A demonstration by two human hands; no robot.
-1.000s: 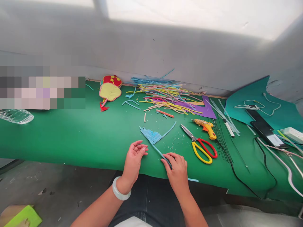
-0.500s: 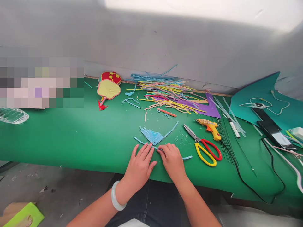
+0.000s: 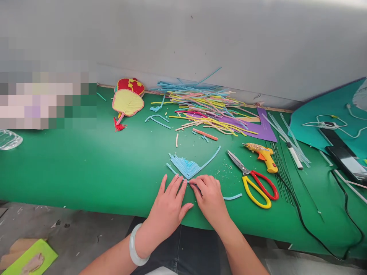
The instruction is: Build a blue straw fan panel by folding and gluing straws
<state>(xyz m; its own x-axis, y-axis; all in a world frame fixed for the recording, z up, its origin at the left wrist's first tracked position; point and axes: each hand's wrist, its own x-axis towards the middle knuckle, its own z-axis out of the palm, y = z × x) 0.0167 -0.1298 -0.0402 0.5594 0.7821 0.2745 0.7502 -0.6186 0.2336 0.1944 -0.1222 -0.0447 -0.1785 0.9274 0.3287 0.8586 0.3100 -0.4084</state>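
Ref. landmark: blue V-piece [image 3: 186,168], flat on the green table [image 3: 86,172]; all positions rel. to it.

1. Far L & beyond V-piece: yellow fan [image 3: 127,102] w/ red tassel [image 3: 120,126], overlapping a red-and-yellow piece [image 3: 123,84].
2. Near side, slightly L of V-piece: L hand [image 3: 169,204] — palm down, fingers extended, gripping nothing. Fingertips rest on loose blue strip [image 3: 171,168], whose L end shows just beside V-piece's lower L edge.
3. Near side, slightly R of V-piece: R hand [image 3: 208,196] — thumb & index appear to pinch the same strip just below V-piece's tip. Strip's further run is hidden under R hand; the blue length emerging R of it [image 3: 233,197] is prob. the same strip, not confirmable.
4. Beyond V-piece, spreading R: mixed strip pile [image 3: 200,97].
5. R of V-piece: scissors [image 3: 243,169], blades pointing away & L. Farther R: glue gun [image 3: 265,154] w/ black cord [image 3: 298,214]. Neither hand touches either tool.

Step in hand (judged): aligning strip w/ V-piece's lower edge, near its tip. Next move calls for steady L fingertip pressure, a firm R pinch at the tip & min. side force; strip looks flexible, and V-piece could shift if nudged.
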